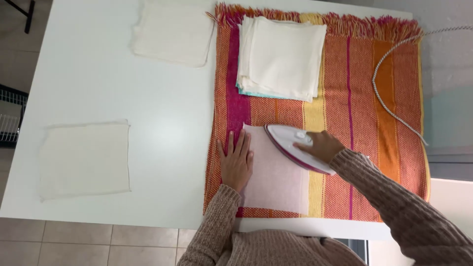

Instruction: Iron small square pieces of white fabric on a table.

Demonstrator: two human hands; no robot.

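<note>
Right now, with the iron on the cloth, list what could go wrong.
1. The left hand lies flat on the thin cloth, close beside the iron held by the right hand; a slip could burn the fingers.
2. The cord loops over the striped blanket and off the table's edge; a snag could tug the iron.
3. Lingering in one spot may scorch the cloth.

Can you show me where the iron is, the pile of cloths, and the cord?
iron [291,142]: head view, on its white top.
pile of cloths [283,56]: head view, middle of the top cloth.
cord [382,93]: head view, on its curve over the striped blanket.
</note>
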